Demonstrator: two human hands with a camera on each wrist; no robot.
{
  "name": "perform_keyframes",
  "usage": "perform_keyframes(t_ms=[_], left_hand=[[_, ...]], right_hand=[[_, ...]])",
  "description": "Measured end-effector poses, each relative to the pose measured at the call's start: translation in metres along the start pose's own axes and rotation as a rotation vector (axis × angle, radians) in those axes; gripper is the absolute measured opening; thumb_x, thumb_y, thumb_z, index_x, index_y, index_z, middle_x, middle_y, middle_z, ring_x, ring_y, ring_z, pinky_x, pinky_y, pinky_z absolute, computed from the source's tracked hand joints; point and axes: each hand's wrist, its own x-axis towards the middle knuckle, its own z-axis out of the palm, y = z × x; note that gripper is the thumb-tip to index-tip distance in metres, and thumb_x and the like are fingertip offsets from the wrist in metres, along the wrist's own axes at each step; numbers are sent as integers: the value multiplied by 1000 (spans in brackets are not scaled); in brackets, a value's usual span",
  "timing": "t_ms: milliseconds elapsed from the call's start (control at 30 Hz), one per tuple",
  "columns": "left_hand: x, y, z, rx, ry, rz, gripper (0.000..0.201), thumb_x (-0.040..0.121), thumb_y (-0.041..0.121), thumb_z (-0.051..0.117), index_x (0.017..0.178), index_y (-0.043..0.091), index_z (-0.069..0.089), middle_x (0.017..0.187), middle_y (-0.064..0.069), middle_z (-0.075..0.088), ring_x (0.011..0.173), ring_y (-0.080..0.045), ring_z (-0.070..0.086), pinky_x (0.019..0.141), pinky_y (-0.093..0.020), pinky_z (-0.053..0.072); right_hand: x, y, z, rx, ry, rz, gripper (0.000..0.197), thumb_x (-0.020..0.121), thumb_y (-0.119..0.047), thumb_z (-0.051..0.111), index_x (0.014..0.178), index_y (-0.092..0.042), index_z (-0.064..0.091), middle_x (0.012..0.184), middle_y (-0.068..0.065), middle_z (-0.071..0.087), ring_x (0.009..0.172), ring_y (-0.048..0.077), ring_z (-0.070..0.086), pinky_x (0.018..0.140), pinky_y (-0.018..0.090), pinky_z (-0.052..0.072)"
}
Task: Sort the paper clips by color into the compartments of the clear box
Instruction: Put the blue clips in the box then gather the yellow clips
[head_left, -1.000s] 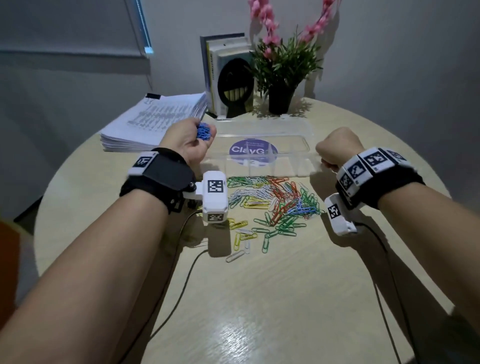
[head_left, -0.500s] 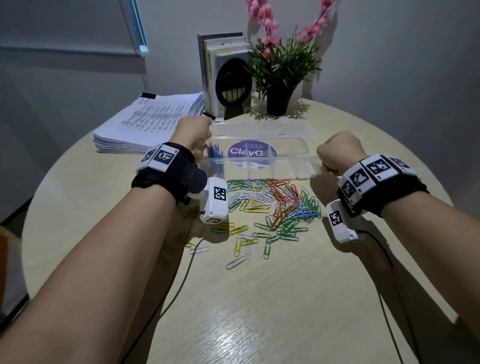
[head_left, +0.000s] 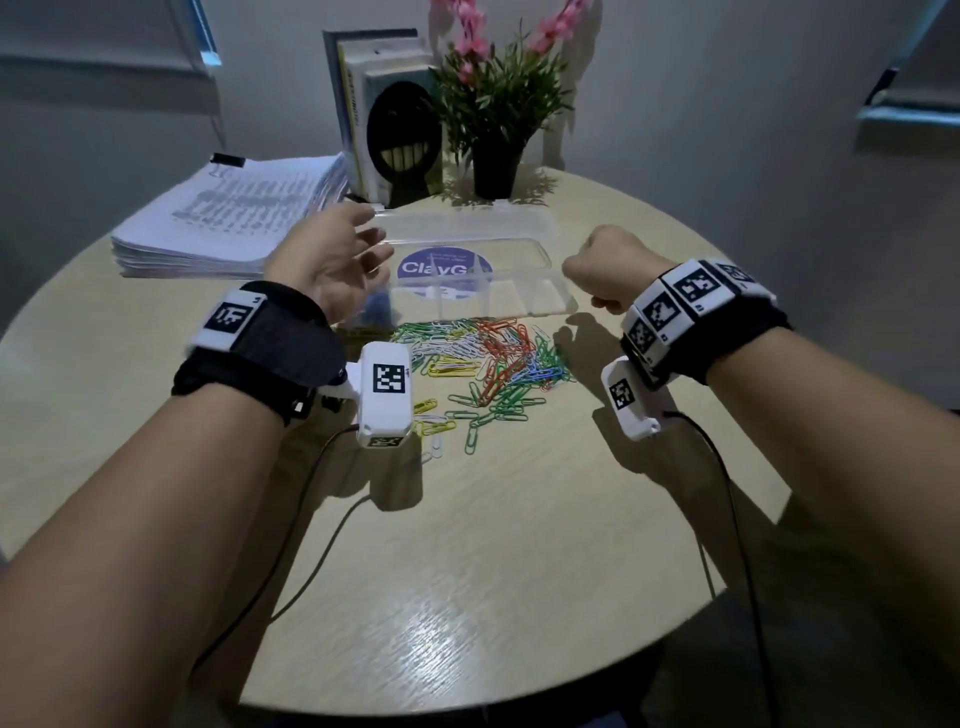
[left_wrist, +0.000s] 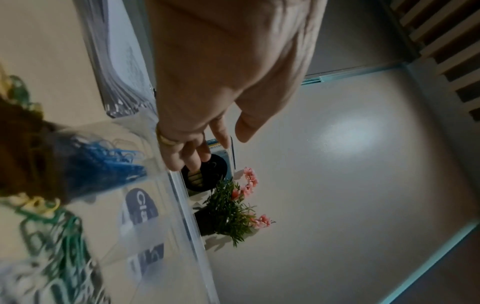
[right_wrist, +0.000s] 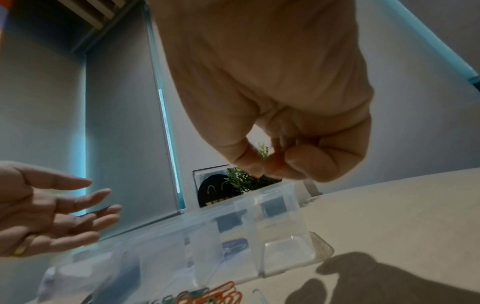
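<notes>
The left hand (head_left: 332, 260) hangs with fingers spread and holds nothing, above the left end compartment of the clear plastic box (head_left: 550, 244), where a bunch of blue paper clips (left_wrist: 103, 164) lies. The right hand (head_left: 605, 273) is curled near the right end of the box; in the right wrist view its fingertips (right_wrist: 275, 166) seem to pinch something orange, probably clips, but I cannot tell surely. The mixed pile of coloured paper clips (head_left: 488, 358) lies on the round wooden table (head_left: 467, 571) just in front of the box. To do this well, I think the right hand should come low over one empty compartment before it lets go, so nothing bounces into a neighbour.
</notes>
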Motion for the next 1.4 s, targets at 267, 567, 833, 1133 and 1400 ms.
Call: perform_keyframes(t_ms=[267, 567, 833, 1133, 1400], left_hand=[[-37, -28, 10, 39, -106, -68, 10, 97, 19, 49, 90, 13, 54, 89, -3, 55, 77, -13, 56, 75, -25, 47], [-53, -50, 60, 745, -359, -59, 19, 96, 14, 52, 107, 2, 61, 92, -13, 57, 69, -16, 50, 61, -24, 47], [-53, -58, 86, 344, -334, -237, 26, 102, 25, 37, 107, 4, 53, 79, -8, 50, 66, -17, 50, 64, -26, 46], [-51, -70, 61, -306, -161, -336, 22, 102, 14, 37, 85, 7, 50, 76, -5, 50, 68, -12, 52, 68, -22, 52], [-59, -69, 43, -262, -128, -270, 29, 99, -2, 26, 93, 9, 52, 78, -6, 52, 61, -9, 47, 46, -15, 41]], right_hand=[[-31, 3, 27, -366, -427, -242, 13, 76, -20, 77, 86, -15, 69, 68, -5, 60, 56, 8, 49, 51, 21, 38], [-24, 11, 18, -349, -353, -199, 7, 79, -16, 74, 78, -14, 67, 69, 0, 65, 67, 14, 61, 62, 26, 49], [-19, 7, -3, 34, -256, -215, 14, 82, -10, 72, 70, -14, 66, 63, 2, 60, 57, 12, 53, 51, 20, 45], [-21, 6, 14, -22, -274, -221, 5, 84, -1, 67, 86, -3, 71, 66, 2, 61, 60, 13, 58, 59, 22, 54], [-19, 17, 28, -420, -235, -261, 19, 80, -10, 71, 99, -8, 74, 96, 8, 72, 79, 18, 59, 50, 22, 41]])
